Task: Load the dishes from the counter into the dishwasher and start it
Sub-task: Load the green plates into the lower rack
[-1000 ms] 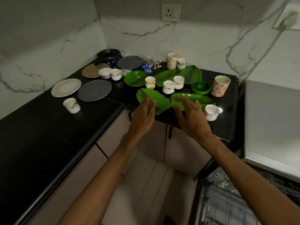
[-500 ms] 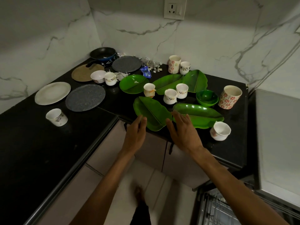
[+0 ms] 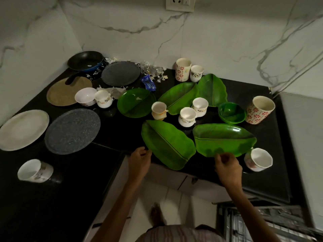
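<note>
Two green leaf-shaped plates lie side by side at the front of the black counter (image 3: pixel 108 172). My left hand (image 3: pixel 139 160) has its fingers curled onto the near left edge of the left leaf plate (image 3: pixel 167 144). My right hand (image 3: pixel 227 165) pinches the near rim of the right leaf plate (image 3: pixel 223 137). Both plates still rest flat on the counter. The open dishwasher's wire rack (image 3: pixel 262 222) shows at the lower right, below the counter edge.
A white cup (image 3: pixel 258 159) stands just right of my right hand. Behind the leaf plates are small white cups (image 3: pixel 187 117), a green bowl (image 3: pixel 231 112), a floral mug (image 3: pixel 260 109), a round green plate (image 3: pixel 136 102) and two more leaf plates (image 3: pixel 180 96). Grey plates (image 3: pixel 72 131), a white plate (image 3: pixel 22 129), a cup (image 3: pixel 35 170) and a pan (image 3: pixel 85 61) are on the left.
Both hands have dropped from hovering open over the leaf plates to the plates' near edges and curled onto them. My view has moved closer to the counter.
</note>
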`<state>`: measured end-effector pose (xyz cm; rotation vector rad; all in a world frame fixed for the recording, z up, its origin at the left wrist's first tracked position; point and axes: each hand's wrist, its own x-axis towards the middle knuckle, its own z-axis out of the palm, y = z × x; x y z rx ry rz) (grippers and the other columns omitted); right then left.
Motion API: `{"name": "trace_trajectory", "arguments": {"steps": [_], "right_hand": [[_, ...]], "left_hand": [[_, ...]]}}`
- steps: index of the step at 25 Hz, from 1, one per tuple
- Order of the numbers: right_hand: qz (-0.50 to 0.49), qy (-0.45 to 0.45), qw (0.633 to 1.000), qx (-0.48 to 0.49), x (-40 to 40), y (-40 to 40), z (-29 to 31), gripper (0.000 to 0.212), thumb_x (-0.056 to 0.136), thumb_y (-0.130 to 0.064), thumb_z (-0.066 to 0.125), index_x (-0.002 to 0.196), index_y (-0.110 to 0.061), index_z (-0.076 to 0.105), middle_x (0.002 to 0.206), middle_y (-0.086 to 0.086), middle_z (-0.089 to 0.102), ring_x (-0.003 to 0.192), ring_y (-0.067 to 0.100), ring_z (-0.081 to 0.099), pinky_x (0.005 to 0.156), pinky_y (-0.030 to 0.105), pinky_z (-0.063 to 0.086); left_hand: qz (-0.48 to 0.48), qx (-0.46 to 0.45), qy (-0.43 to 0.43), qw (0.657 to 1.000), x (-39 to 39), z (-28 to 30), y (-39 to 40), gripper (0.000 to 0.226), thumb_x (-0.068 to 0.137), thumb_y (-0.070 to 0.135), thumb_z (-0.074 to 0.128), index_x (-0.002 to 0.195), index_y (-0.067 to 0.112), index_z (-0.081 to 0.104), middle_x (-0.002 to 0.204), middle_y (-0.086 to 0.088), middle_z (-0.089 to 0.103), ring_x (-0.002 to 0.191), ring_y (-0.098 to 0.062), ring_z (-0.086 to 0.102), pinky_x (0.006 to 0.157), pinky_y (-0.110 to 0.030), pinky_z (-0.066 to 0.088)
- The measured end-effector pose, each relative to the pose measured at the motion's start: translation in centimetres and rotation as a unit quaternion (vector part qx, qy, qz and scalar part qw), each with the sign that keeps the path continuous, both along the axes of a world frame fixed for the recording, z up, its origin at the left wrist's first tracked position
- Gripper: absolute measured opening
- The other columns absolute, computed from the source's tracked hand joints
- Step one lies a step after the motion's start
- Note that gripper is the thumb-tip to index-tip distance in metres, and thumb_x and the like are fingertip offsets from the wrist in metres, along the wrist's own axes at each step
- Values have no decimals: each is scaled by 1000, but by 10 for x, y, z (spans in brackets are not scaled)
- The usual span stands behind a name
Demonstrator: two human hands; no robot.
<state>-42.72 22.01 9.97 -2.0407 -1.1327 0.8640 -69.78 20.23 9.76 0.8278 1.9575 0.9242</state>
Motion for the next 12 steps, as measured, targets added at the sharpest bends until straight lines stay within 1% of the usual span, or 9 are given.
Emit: {"name": "trace_trajectory", "arguments": {"steps": [2, 3, 4, 6, 7, 8, 10, 12], "right_hand": [[-40, 35, 998, -28, 8, 4, -9, 27, 92, -31, 61, 96, -4, 63, 80, 11, 73, 71, 25, 72, 78, 37, 54], [-59, 57, 996, -36, 11, 7, -12, 29, 92, -32, 60, 97, -4, 63, 73, 9, 73, 61, 21, 72, 77, 38, 57], [-79, 82, 993, -41, 14, 14, -14, 31, 92, -32, 59, 98, -3, 63, 67, 8, 73, 56, 19, 71, 76, 39, 58], [-124, 145, 981, -41, 19, 24, -17, 34, 92, -29, 60, 105, 2, 59, 62, 9, 72, 56, 24, 72, 76, 46, 59], [-141, 169, 975, -39, 19, 27, -19, 38, 91, -28, 62, 111, 4, 55, 63, 10, 72, 56, 26, 72, 76, 49, 59], [-154, 184, 970, -34, 18, 28, -21, 42, 90, -27, 65, 115, 4, 51, 66, 12, 72, 56, 26, 72, 75, 50, 59], [-183, 198, 963, -10, 10, 27, -22, 46, 87, -22, 70, 117, -1, 43, 74, 16, 72, 52, 21, 70, 71, 46, 60], [-217, 220, 951, 29, 2, 28, -20, 46, 84, -12, 73, 113, -9, 36, 75, 14, 68, 45, 14, 66, 58, 36, 60]], "left_hand": [[16, -8, -33, 999, -1, -6, 9, 46, 90, 26, 64, 130, 5, 58, 111, -9, 69, 102, -23, 66, 88, -34, 51], [26, -10, -43, 999, -1, -10, 12, 51, 85, 31, 66, 129, 6, 59, 107, -7, 69, 99, -24, 67, 91, -41, 53], [36, -6, -48, 998, -1, -17, 16, 57, 78, 38, 65, 127, 7, 60, 103, -4, 69, 97, -23, 68, 91, -46, 54], [52, -3, -50, 997, -3, -43, 23, 60, 69, 44, 61, 119, 12, 64, 95, 0, 70, 93, -23, 69, 88, -50, 55], [55, -12, -44, 997, -1, -44, 24, 55, 67, 45, 62, 114, 15, 66, 91, 1, 71, 90, -23, 69, 86, -51, 56], [59, -17, -39, 997, 2, -42, 24, 49, 68, 42, 64, 109, 17, 66, 89, 0, 71, 88, -23, 70, 84, -51, 56], [60, -24, -33, 997, 9, -23, 24, 34, 74, 27, 71, 106, 19, 62, 88, 1, 69, 86, -24, 69, 82, -49, 56], [64, -20, -26, 997, 16, -12, 24, 36, 77, 14, 75, 106, 23, 57, 88, 4, 65, 85, -25, 67, 79, -47, 56]]}}
